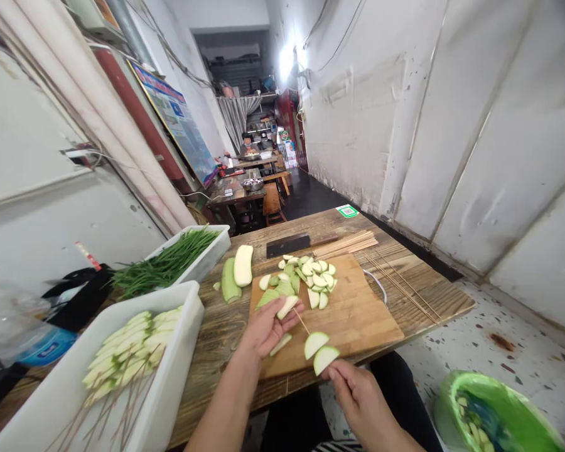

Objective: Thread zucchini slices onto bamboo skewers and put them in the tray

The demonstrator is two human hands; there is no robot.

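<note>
My right hand (pixel 358 392) is closed at the near end of a thin wooden skewer (pixel 301 320); its grip is partly hidden. Two half-round slices (pixel 316 344) of a pale, green-skinned vegetable, like zucchini or green eggplant, are threaded on it beside my fingers. Between the thumb and fingers of my left hand (pixel 266 329) is another slice (pixel 287 306), at the skewer's far tip. Below both hands lies a wooden cutting board (pixel 358 320), carrying a heap of cut slices (pixel 317 279). One loose slice (pixel 281 344) rests beside my left wrist.
Peeled vegetable pieces (pixel 243 266), a dark-bladed knife (pixel 288 245) and bare skewers (pixel 353 242) lie on the table. Left stand a white tub (pixel 179 351) of skewered slices and a tray of green stalks (pixel 174 260). A green bin (pixel 522 411) is low right; a person (pixel 250 145) sits far back.
</note>
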